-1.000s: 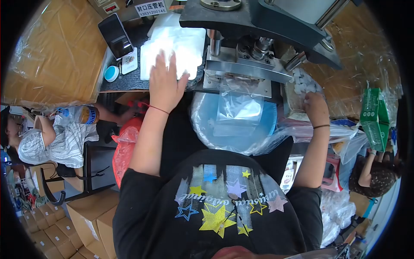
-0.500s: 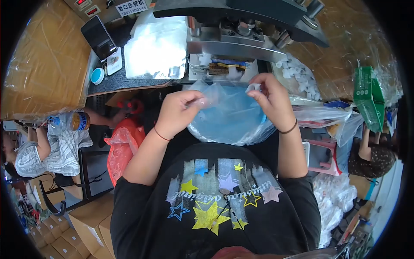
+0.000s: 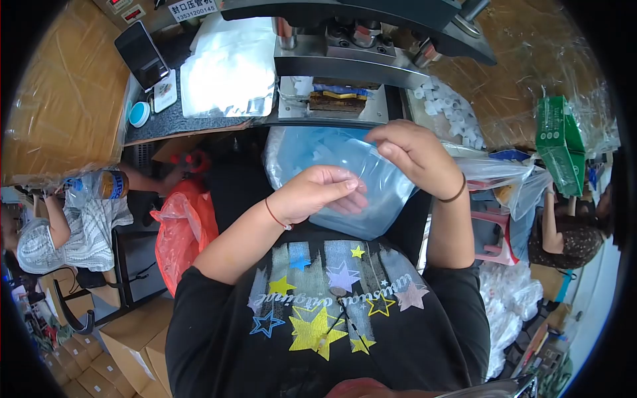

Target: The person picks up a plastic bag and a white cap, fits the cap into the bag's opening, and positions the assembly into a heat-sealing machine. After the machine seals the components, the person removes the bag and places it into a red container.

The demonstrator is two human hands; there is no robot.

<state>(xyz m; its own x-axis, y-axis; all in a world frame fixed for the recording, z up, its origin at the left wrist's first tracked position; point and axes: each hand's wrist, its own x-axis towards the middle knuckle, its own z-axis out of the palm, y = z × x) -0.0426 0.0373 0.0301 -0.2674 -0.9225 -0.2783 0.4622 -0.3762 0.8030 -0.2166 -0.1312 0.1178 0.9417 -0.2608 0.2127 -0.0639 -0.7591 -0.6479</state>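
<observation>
Drawn bodyward, the left hand (image 3: 318, 192) pinches a clear plastic pouch (image 3: 385, 199); I can't tell if the right hand (image 3: 416, 158), beyond, grips anything.

From short black fabric sleeves (image 3: 206, 302), we angle both bare forearms (image 3: 242, 232) inward; our left hand (image 3: 315, 192) sits lower, thumb stretched over its fingers, while our right hand (image 3: 418, 158) bends higher, fingers curled toward its thumb.

The box's (image 3: 154, 13) label (image 3: 193, 8) reads "封口压管机 13531200145"; the shirt's (image 3: 332, 315) script (image 3: 282, 305) seems illegible.
</observation>
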